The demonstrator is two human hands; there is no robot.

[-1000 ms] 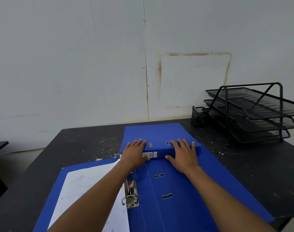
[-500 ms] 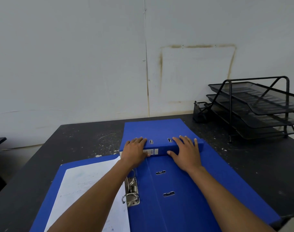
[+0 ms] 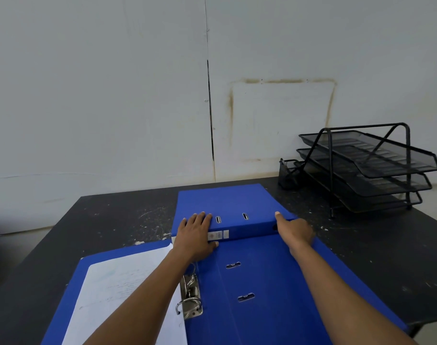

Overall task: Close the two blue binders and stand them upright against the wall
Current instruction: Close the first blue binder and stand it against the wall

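A closed blue binder [image 3: 232,205] lies flat on the black table, its spine toward me. My left hand [image 3: 196,234] grips its left spine corner, fingers on the cover and thumb under the spine. At the binder's right corner my right hand [image 3: 296,231] holds on, index finger laid along the right edge. A second blue binder [image 3: 267,295] lies open in front of it, with white paper [image 3: 118,292] on its left half and a metal ring mechanism [image 3: 191,298] in the middle. The white wall [image 3: 137,108] rises behind the table.
A black three-tier mesh letter tray [image 3: 376,168] stands at the back right of the table [image 3: 108,220], with a small mesh pen holder [image 3: 288,174] beside it against the wall. The table's left and right edges drop off to the floor.
My right hand has slid from the top of the spine to the closed binder's right corner. My left hand has wrapped around the left corner. The binder stays flat.
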